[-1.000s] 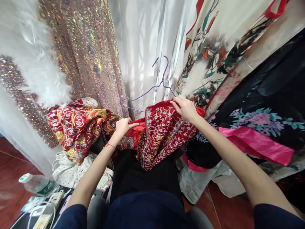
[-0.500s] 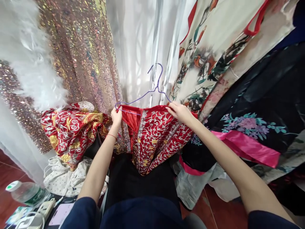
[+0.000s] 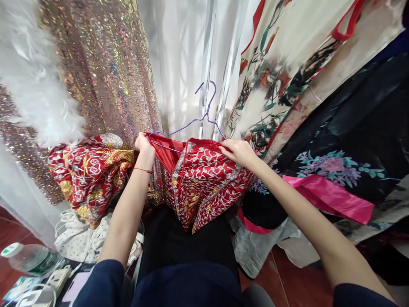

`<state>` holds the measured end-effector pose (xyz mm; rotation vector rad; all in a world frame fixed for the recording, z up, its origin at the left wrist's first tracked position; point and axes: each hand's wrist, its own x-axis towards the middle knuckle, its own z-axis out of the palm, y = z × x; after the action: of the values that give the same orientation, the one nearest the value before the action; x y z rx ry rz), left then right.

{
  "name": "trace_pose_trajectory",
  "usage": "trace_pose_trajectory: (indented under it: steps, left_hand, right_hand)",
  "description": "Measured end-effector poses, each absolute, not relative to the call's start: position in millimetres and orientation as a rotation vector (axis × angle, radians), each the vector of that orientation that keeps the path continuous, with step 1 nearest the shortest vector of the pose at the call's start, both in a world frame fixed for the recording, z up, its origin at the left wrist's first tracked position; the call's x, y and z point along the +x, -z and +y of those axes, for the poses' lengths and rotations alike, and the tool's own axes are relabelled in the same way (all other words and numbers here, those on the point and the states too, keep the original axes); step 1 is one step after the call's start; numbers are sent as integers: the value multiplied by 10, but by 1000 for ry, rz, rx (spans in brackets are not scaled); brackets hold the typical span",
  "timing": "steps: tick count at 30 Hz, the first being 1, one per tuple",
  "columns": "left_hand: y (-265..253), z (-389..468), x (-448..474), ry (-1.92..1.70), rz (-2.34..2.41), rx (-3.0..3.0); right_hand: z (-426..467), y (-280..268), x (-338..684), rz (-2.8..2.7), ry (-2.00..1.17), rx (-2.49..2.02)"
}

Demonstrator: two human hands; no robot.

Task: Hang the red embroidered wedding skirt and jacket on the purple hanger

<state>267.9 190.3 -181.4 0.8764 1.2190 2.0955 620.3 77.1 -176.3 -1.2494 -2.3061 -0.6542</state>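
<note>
Curtains behind: red embroidered garment (image 3: 204,179) on purple hanger (image 3: 191,121).

Embroidered garment (image 3: 204,179) hangs on hanger (image 3: 191,123) (bottle (image 3: 30,258) far left).

Your left hand (image 3: 144,145) and right hand (image 3: 238,151) pinch a red garment (image 3: 204,179) of satin-like cloth, its face rough with raised silver and gold embroidery, its lining smooth and faintly glossy. It hangs on a thin purple wire hanger (image 3: 194,121), smooth, seemingly coated. Beside you, the sequin fabric (image 3: 105,72) glitters, the white feather trim (image 3: 38,94) looks fluffy and matt, the sheer white curtain (image 3: 182,64) is smooth and translucent, the pink sash (image 3: 332,198) shines like satin, and the plastic bottle (image 3: 30,258) is clear and glossy
</note>
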Motion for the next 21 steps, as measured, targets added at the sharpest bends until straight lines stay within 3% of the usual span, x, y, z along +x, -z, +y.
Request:
trace_pose_trajectory:
  steps: [6, 16, 21]
  left_hand:
    - [1681, 1545, 2916, -2372, 1417, 1263]
    - [1467, 719, 3615, -2265, 960, 1399]
    - [1416, 713, 3512, -2066, 1045, 1552]
  right_hand:
    - [624, 1677, 6168, -2257, 571, -1268]
    - [669, 1654, 6157, -2035, 578, -1211]
    - [671, 1541, 6230, -1792, 560, -1039]
